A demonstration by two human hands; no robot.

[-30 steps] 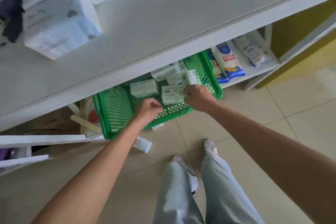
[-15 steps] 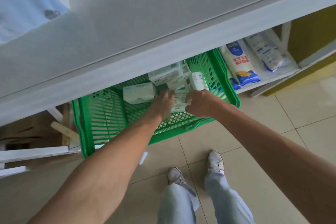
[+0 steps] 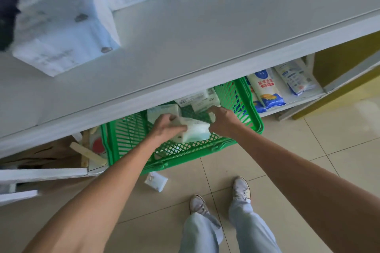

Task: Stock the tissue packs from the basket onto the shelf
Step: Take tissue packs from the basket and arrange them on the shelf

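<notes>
a person's pale shoes [image 3: 241, 188] stand on the tiled floor [image 3: 308, 160], with a small stray pack [image 3: 155, 181] lying just in front of the green basket [image 3: 195, 151]. over the basket's middle both arms reach down to one white tissue pack [image 3: 194, 130], which is tilted and held just above the mesh bottom. the left hand [image 3: 166, 127] grips its left end with fingers curled over the top, while the right hand [image 3: 222, 123] pinches the right end. the pack looks light and soft, a film-wrapped wad that would give under a squeeze. the wrap is likely slick, so the safer hold is probably across the short ends or flat under the broad face rather than on a corner of loose film. it seems unlikely to break, though hard pressure could crease it. behind the hands, the remaining packs [image 3: 197, 98] lie loose against the basket's far wall, partly hidden by the shelf [image 3: 205, 37] above. to the right, blue-and-white bags [image 3: 265, 90] sit on a lower shelf [image 3: 298, 101]. farthest off, large bundles [image 3: 61, 33] of tissue line the back and left of the shelf top, and bare surface lies open nearer the edge where the pack could go.
</notes>
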